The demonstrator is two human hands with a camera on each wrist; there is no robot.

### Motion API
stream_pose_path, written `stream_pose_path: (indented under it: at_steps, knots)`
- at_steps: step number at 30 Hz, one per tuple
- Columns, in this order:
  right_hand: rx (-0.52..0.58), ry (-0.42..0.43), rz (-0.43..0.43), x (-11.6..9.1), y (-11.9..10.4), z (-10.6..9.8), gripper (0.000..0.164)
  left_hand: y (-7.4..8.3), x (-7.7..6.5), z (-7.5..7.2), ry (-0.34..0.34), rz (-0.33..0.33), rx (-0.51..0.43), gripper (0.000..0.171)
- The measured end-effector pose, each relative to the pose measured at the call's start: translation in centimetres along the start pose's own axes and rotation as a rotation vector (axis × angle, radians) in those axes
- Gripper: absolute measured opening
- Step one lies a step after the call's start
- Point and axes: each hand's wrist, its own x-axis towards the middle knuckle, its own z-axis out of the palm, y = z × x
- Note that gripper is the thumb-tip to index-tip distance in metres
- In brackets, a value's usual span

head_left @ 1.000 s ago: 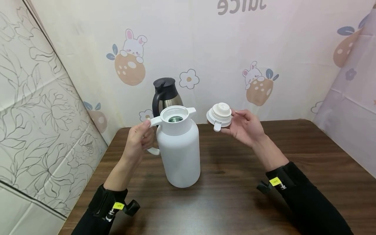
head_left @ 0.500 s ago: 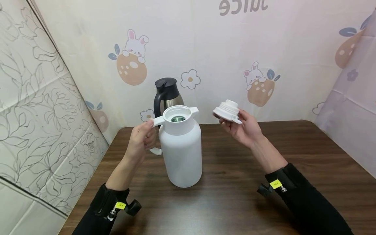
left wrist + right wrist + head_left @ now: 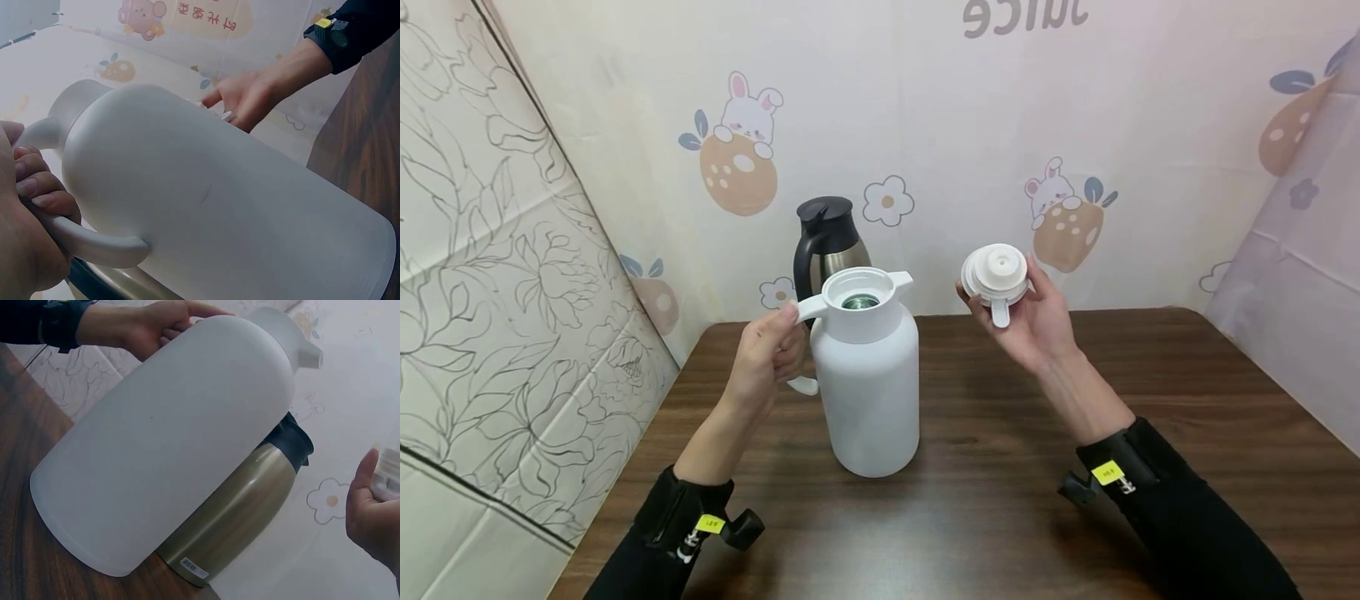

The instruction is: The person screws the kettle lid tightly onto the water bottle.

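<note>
A white thermos jug (image 3: 868, 392) stands upright on the table, its mouth uncovered and a silvery-green lining showing inside. My left hand (image 3: 763, 358) grips its side handle, thumb along the top; curled fingers around the handle (image 3: 94, 244) show in the left wrist view. To the right, raised above the table's back edge, my right hand (image 3: 1037, 321) holds the white jug lid (image 3: 996, 275) by its rim. The lid's stepped underside faces the head camera, its small tab pointing down. In the right wrist view the lid (image 3: 389, 475) is partly cut off at the frame edge.
Behind the white jug stands a second thermos jug (image 3: 827, 237), gold-coloured with a black top and handle, partly hidden by it. The dark wooden table (image 3: 985, 500) ends at a printed curtain (image 3: 925, 108) close behind; another curtain (image 3: 512, 292) hangs at the left.
My right hand has moved slightly right and up, turning the lid one way and then back so its underside faces the head camera. The left hand keeps its grip on the handle.
</note>
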Motion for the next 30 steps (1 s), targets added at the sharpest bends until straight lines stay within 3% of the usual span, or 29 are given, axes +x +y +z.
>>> stream_pose_path:
  at_steps: [6,11,15,19,24,26,30]
  knots:
    - [-0.094,-0.066,-0.021,0.1,0.1,1.0,0.053,-0.2,0.1,0.4,-0.021,-0.017,-0.021,0.046]
    - [-0.307,-0.109,-0.089,0.3,0.2,2.7,0.048,-0.5,0.3,1.0,-0.038,-0.028,-0.042,0.045]
    - [-0.538,-0.121,-0.195,0.6,0.1,5.4,0.048,-0.6,0.5,1.7,-0.039,-0.045,-0.035,0.045]
    - [-0.788,-0.154,-0.379,0.8,0.1,8.1,0.049,-0.7,0.7,2.2,-0.044,-0.054,-0.029,0.046]
    - [-1.209,-0.225,-0.589,0.7,0.7,10.7,0.047,-0.6,0.9,2.5,-0.040,-0.042,-0.018,0.047]
    - [-1.373,-0.255,-0.628,0.7,1.0,11.5,0.050,-0.6,0.9,2.5,-0.040,-0.038,-0.013,0.047]
    - [-1.599,-0.320,-0.669,1.3,1.5,12.5,0.054,-0.7,1.0,2.6,-0.046,-0.037,-0.012,0.046]
